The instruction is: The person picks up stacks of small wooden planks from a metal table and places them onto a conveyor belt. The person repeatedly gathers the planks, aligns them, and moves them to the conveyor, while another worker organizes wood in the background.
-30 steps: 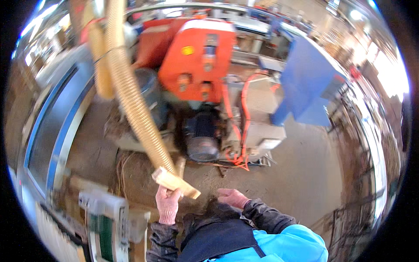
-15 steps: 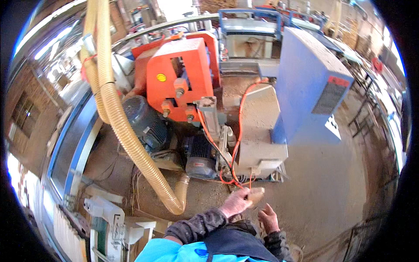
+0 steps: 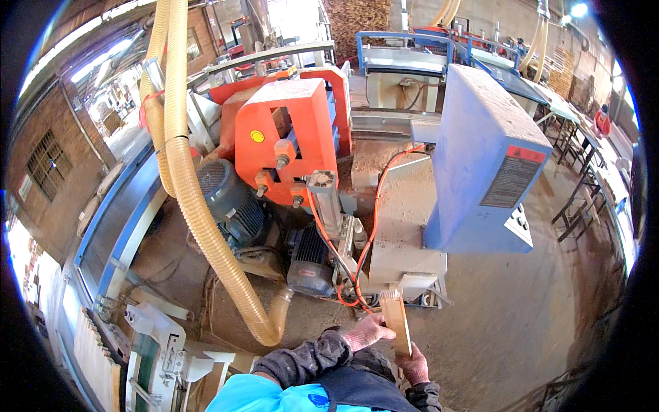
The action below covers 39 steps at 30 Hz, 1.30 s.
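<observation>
The step in hand looks like handling a wood strip [image 3: 397, 324] with both hands at the lower centre of the frame, and it is best done with a steady grip at the lower end and light guidance at the side. The upper end looks notched, so fingers are better kept off it, and the palms clear of any rough edge. It would be wise to turn the strip slowly, since its upper end is near the grey housing [image 3: 405, 226] and the orange hose [image 3: 375, 230] in the picture; how much depth separates them I cannot tell.

The strip stands nearly upright in the frame, its top leaning slightly left, between the two hands. The right hand [image 3: 414, 366] is at its lower end, apparently clamped on it, with the thumb side against the wood. The left hand [image 3: 368, 332] lies to the left of the strip, its fingertips meeting the left edge around mid-length; whether they pinch it or only steady it, I cannot tell. The hands are apart, the right one lower in the frame, and the strip's upper part rises free above both.
</observation>
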### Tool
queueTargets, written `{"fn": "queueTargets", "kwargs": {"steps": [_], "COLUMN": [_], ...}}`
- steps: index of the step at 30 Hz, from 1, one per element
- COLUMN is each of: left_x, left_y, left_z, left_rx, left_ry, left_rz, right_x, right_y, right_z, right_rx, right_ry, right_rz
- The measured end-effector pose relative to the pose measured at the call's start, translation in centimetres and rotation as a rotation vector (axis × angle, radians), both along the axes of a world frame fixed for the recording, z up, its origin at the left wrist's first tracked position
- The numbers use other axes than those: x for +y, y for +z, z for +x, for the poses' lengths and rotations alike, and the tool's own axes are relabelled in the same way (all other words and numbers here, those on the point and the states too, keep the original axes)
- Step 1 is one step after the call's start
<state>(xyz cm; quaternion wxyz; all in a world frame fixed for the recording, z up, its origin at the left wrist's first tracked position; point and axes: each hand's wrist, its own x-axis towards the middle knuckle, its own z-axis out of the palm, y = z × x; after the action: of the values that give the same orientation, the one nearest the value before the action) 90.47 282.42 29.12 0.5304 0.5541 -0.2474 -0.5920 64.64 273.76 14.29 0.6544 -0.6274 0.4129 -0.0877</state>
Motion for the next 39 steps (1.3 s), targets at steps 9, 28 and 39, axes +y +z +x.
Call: {"fn": "queueTargets", "kwargs": {"steps": [9, 28, 39], "left_x": [0.7, -18.2, -38.9], "left_y": [-2.0, -5.4, -10.2], "left_z": [-0.2, -16.4, -41.4], "left_rx": [0.024, -0.144, -1.442], "left_ry": [-0.086, -0.778, -2.0], "left_rz": [-0.042, 0.052, -0.742], "right_x": [1.4, 7.3, -10.0], "right_y": [3.0, -1.3, 0.8], "right_z": [-1.7, -19.5, -32.2], "right_rx": [0.056, 0.673, 0.84], "right_ry": [-0.01, -0.657, -0.672], "right_rz": [0.128, 0.059, -0.21]}}
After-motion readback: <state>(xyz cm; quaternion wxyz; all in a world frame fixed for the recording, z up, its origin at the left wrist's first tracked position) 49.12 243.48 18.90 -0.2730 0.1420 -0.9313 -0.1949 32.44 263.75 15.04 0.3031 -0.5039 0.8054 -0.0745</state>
